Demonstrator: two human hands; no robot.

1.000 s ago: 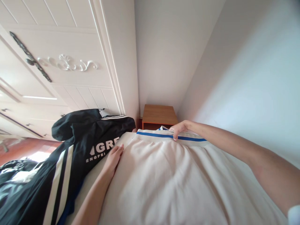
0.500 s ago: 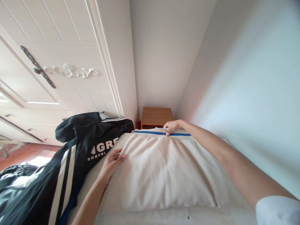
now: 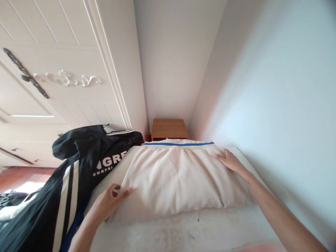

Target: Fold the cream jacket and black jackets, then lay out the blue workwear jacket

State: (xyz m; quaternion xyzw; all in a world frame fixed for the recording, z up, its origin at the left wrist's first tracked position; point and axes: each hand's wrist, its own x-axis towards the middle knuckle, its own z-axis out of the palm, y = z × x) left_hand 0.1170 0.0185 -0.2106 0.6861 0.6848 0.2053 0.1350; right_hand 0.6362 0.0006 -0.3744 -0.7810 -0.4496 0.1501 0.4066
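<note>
A cream cloth garment (image 3: 168, 178) with a ribbed band and a blue stripe (image 3: 178, 144) along its far edge lies spread out in front of me. Soft creases run down its middle. My left hand (image 3: 111, 201) is at its left edge, fingers loosely bent and apart, the thumb reaching over the cloth. On the far right side of the garment rests my right hand (image 3: 231, 161), its fingers stretched out over the fabric. Whether the left fingertips pinch any cloth is hard to see.
A black jacket (image 3: 86, 161) with white stripes and lettering lies at the left. The garment rests on a pale, stained surface (image 3: 162, 234). Beyond stands a brown wooden cabinet (image 3: 170, 128). A white wardrobe (image 3: 78, 105) rises on the left, a wall (image 3: 275, 105) on the right.
My right hand has let go of the blue-striped band and moved right, onto the garment's right side. My left hand has come nearer to me along the left edge. The view has shifted slightly.
</note>
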